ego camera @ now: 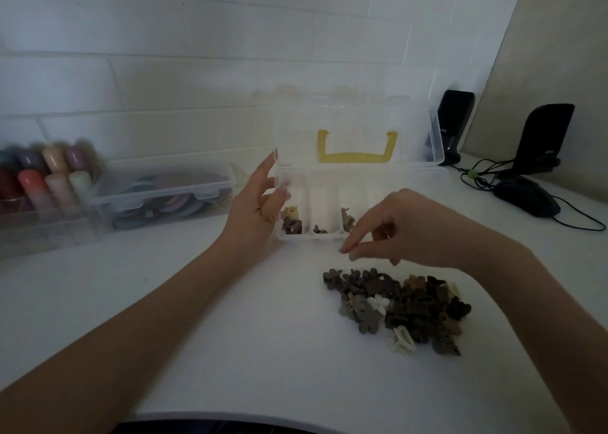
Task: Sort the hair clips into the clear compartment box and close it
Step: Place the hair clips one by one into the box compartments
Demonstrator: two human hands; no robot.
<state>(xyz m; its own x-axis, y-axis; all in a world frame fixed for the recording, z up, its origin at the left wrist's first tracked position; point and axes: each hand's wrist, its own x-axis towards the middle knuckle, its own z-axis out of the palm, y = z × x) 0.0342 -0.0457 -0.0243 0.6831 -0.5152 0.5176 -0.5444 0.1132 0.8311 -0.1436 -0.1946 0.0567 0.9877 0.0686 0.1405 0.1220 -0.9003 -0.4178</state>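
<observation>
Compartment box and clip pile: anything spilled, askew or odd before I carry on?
Nothing stands out. The compartment box sits flat with its lid open and a few clips in the left compartments. The pile of hair clips lies together on the table, none strayed. Left hand touches the box's left end; right hand hovers over the pile.

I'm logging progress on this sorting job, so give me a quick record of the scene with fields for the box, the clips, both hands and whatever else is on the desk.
box: clear compartment box, lid open, yellow handle
clips sorted: a few in the three left compartments
clips unsorted: brown, grey and cream pile on the desk in front of the box
left hand: open, at the box's left end
right hand: fingers pinched above the pile; holding a clip: cannot tell
desk, left: closed clear case, coloured bottles
desk, right: mouse, two speakers
</observation>
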